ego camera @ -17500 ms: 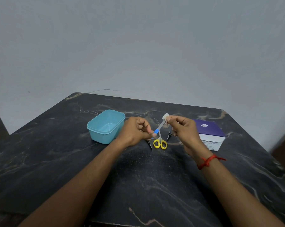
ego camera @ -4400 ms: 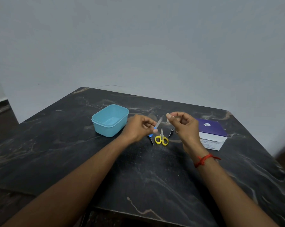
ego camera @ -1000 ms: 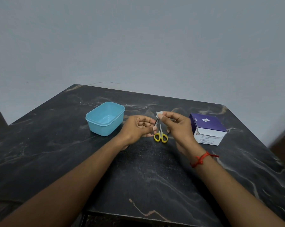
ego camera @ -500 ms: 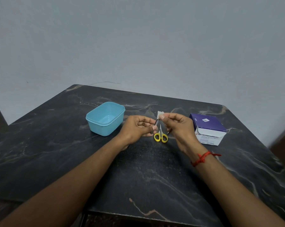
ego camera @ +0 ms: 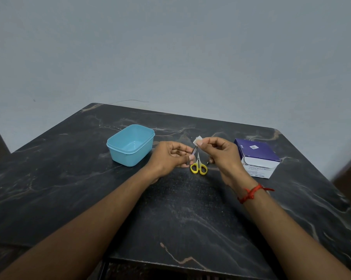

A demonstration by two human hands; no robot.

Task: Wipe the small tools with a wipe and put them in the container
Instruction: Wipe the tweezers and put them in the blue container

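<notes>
My left hand [ego camera: 171,157] pinches the lower end of a small nail file [ego camera: 194,151], whose grey blade points up and right. My right hand [ego camera: 221,153] pinches a small white wipe [ego camera: 196,140] at the file's upper tip. Both hands hover just above the black marble table [ego camera: 170,209]. Small yellow-handled scissors [ego camera: 198,167] lie on the table between and below the hands. A small dark metal tool [ego camera: 208,161] shows partly by my right hand. The empty light-blue container [ego camera: 130,145] stands left of my left hand.
A purple and white box of alcohol wipes [ego camera: 257,158] sits at the right, just beyond my right hand. A plain grey wall rises behind the table's far edge. The near table edge runs below my forearms.
Over the last second the wipe has slid slightly up the file toward its tip. My left hand now hides the file's blue handle, which showed earlier. Scissors, container and box have not moved.
</notes>
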